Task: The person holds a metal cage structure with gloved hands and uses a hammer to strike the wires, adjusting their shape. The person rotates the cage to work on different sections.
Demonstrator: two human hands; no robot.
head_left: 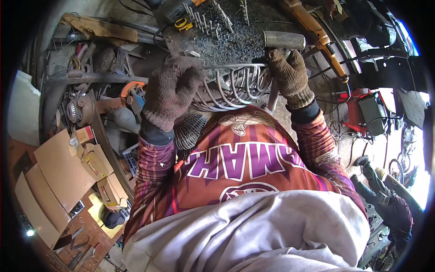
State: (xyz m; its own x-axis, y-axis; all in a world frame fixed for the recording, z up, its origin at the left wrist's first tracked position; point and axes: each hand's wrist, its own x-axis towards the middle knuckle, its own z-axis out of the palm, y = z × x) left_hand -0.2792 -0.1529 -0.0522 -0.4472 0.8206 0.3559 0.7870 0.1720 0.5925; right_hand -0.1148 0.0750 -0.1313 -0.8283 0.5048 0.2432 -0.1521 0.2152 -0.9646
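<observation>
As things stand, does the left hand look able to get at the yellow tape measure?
Probably yes: the left hand has nothing visible blocking its way to the tape measure, but seems to grip the metal frame.

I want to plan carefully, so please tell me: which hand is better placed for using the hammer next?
Likely the right hand: it appears to grip the hammer. The left hand is away from it, at the left end of the curved-rod frame.
</observation>
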